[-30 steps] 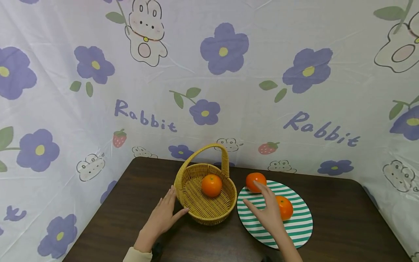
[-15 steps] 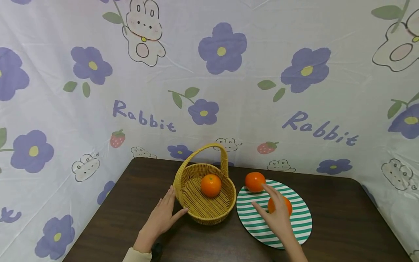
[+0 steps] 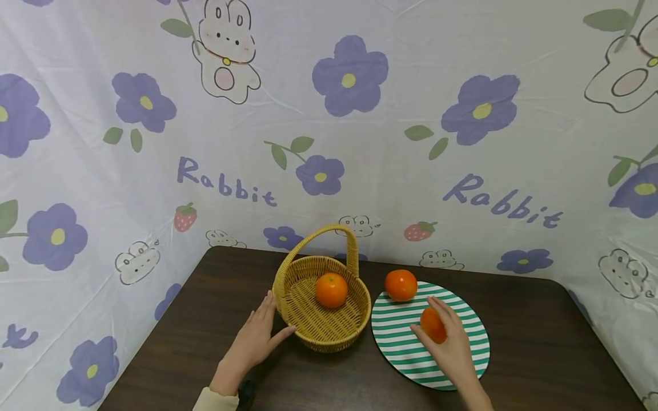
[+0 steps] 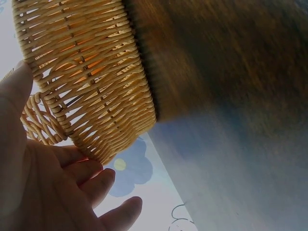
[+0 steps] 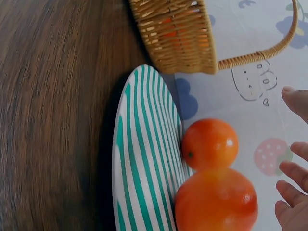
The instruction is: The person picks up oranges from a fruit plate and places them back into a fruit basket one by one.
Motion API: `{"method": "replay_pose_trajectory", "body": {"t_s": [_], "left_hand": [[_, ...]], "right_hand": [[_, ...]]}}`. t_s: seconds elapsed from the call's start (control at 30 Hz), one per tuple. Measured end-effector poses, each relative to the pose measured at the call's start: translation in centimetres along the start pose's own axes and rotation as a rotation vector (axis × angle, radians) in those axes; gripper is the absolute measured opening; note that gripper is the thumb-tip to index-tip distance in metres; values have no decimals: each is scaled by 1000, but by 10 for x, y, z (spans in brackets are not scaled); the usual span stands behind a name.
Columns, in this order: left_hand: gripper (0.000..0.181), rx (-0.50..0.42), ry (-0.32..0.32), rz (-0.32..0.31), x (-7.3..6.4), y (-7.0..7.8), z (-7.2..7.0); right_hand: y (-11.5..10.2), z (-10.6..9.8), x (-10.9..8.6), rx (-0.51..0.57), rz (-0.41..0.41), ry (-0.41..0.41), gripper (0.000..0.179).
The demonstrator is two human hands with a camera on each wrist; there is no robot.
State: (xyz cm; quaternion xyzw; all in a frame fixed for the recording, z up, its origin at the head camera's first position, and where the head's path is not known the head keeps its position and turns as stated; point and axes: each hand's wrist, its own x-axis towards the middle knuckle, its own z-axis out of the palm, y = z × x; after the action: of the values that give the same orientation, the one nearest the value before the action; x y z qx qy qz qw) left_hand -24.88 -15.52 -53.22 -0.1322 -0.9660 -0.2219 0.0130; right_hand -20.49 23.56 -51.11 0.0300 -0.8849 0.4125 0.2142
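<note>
My left hand (image 3: 254,337) rests its extended fingers against the left side of a yellow wicker basket (image 3: 329,343), thumb right at the rim. The left wrist view shows the woven wall (image 4: 96,86) close to the palm. One orange (image 3: 331,290) lies inside the basket. To the right, my right hand (image 3: 454,345) hovers with thumb and fingers spread over the nearer orange (image 3: 433,325), partly hiding it. In the right wrist view a gap shows between the fingers (image 5: 297,173) and that orange (image 5: 216,199). Both it and a farther orange (image 3: 401,285) sit on a green-and-white striped round plate (image 3: 406,354).
The basket's tall arched handle (image 3: 352,251) stands upright. Everything is on a dark wooden table (image 3: 545,337). Behind it hangs a white cloth (image 3: 401,154) printed with purple flowers and rabbits, close to the table's back edge.
My right hand has moved right and toward me, from near the farther orange to over the nearer one. My left hand has stayed at the basket.
</note>
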Motion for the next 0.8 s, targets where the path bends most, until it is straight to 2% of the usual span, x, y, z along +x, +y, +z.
{"method": "replay_pose_trajectory", "body": {"t_s": [0.2,0.47,0.8], "left_hand": [[93,7,-2,-11,1,0,1],[94,2,-14,-13,1,1,-1],[94,6,-9,-5,1,1,-1]], "right_hand": [[9,-6,-1,-23,12,8,65],[23,-13,-5,-47,72,13,69],[38,-13,-5,-57,102,0,77]]}}
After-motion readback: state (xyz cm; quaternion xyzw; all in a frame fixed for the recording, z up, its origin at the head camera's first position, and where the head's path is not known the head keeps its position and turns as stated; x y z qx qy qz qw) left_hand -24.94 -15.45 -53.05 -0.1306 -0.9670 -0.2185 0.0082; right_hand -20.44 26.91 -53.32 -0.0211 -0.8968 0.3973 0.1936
